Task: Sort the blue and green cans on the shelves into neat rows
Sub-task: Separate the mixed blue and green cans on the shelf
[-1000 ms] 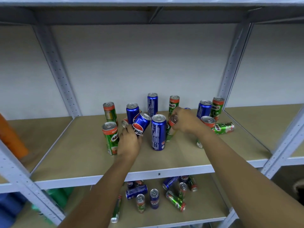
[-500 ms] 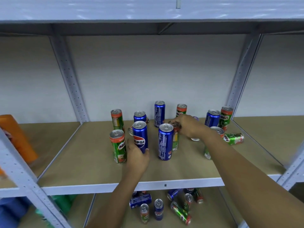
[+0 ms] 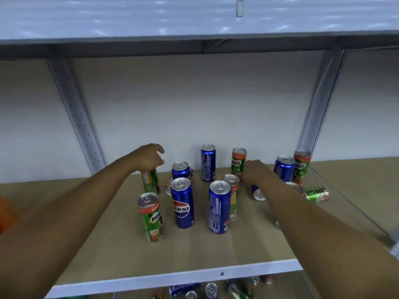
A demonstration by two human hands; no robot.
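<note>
Blue and green cans stand mixed on the middle shelf [image 3: 194, 253]. My left hand [image 3: 149, 157] reaches to the back left and grips the top of an upright green can [image 3: 150, 183]. My right hand [image 3: 255, 171] curls over a tipped blue can [image 3: 258, 193] whose lid faces me. In front stand a green Milo can [image 3: 151, 219], a Pepsi can [image 3: 183, 205] and another blue can [image 3: 219, 209], with a green can [image 3: 233, 190] right behind it. Further back are blue cans [image 3: 180, 170] [image 3: 208, 162] and a Milo can [image 3: 238, 161].
At the right a blue can [image 3: 284, 170] and a Milo can [image 3: 302, 166] stand by the post, and a green can [image 3: 317, 194] lies on its side. Several cans lie on the lower shelf [image 3: 211, 290]. An upper shelf [image 3: 194, 37] hangs overhead. Something orange [image 3: 5, 214] is at the far left.
My left hand let go of the Pepsi can, now upright, and moved back to the green can. My right hand shifted right from the middle green can onto the tipped blue can.
</note>
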